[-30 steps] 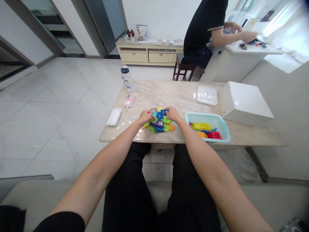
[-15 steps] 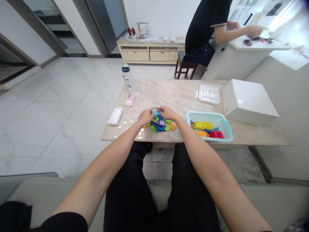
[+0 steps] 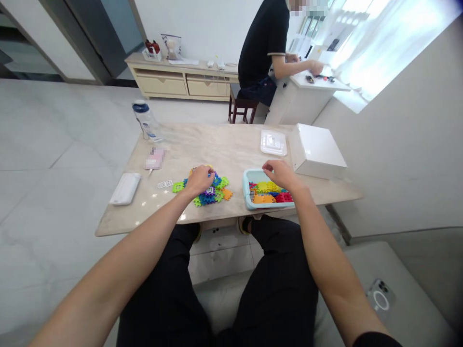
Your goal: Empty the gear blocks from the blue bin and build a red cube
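Observation:
My left hand (image 3: 199, 180) is curled on the far left side of a heap of interlocking plastic pieces (image 3: 219, 195), its fingers bent against them. The hand hides part of the heap. Green, blue, purple and orange pieces show around it, and a green square piece (image 3: 178, 187) sticks out on the left. Above the far rim of a pale blue plastic bin (image 3: 247, 195) hangs my right hand (image 3: 281, 172), fingers loosely bent and apart, with nothing visible in them. Yellow pieces (image 3: 266, 187), orange pieces (image 3: 264, 198) and red pieces (image 3: 284, 197) lie inside the bin.
Left on the table (image 3: 220, 144) are a water bottle (image 3: 147, 123), a pink pack (image 3: 155, 159), a white packet (image 3: 125, 189) and small white frames (image 3: 165, 184). A clear lid (image 3: 274, 143) and white box (image 3: 318, 149) stand right. A person (image 3: 262, 53) sits beyond.
My right hand has left the heap and moved right to the bin. My left hand stays at the heap. The view has swung to the right.

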A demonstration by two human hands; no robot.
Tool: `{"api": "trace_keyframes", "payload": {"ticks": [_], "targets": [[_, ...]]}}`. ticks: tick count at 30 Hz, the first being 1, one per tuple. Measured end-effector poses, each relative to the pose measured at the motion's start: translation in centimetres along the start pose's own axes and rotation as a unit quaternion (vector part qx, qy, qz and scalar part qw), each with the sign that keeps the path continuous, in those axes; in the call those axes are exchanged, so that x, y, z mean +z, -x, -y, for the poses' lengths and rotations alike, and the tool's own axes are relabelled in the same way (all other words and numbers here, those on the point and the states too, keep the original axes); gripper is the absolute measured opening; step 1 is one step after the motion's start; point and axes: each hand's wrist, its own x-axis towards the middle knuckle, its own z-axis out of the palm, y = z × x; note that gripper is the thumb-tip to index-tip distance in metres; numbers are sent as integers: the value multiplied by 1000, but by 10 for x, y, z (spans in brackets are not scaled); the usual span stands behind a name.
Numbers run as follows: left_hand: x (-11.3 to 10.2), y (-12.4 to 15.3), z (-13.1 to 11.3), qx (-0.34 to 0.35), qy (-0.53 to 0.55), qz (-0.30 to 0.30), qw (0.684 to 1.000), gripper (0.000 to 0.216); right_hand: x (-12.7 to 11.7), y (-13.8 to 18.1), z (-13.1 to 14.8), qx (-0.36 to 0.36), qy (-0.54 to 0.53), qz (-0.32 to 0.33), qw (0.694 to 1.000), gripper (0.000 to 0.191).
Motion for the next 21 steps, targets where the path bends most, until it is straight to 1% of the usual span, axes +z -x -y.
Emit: {"api": "trace_keyframes", "payload": {"ticks": [2,4,6,8,10,15,17,21], "targets": [[3,-5,-12,22,-1,2,1000,30,5,10,-22,25,5,58,998,17],[7,-9,-23,34,-2,10,999,30,15,15,-36,35,-5,118,992,14],[11,-13,-32,40,-4,20,999,31,26,17,-43,31,-13,164,986,20],[15,-17,-38,45,-3,27,999,31,35,17,-44,19,-23,197,980,26],[19,-19,-42,50,2,30,998,31,44,15,-43,16,-30,228,973,28],[26,-21,-42,50,-2,31,998,31,58,7,-42,47,17,313,948,28],[25,-20,-41,46,-5,35,998,30,59,3,-44,63,22,333,941,29],[22,-20,-36,36,-8,40,999,30,57,-1,-47,107,21,345,932,35]]}}
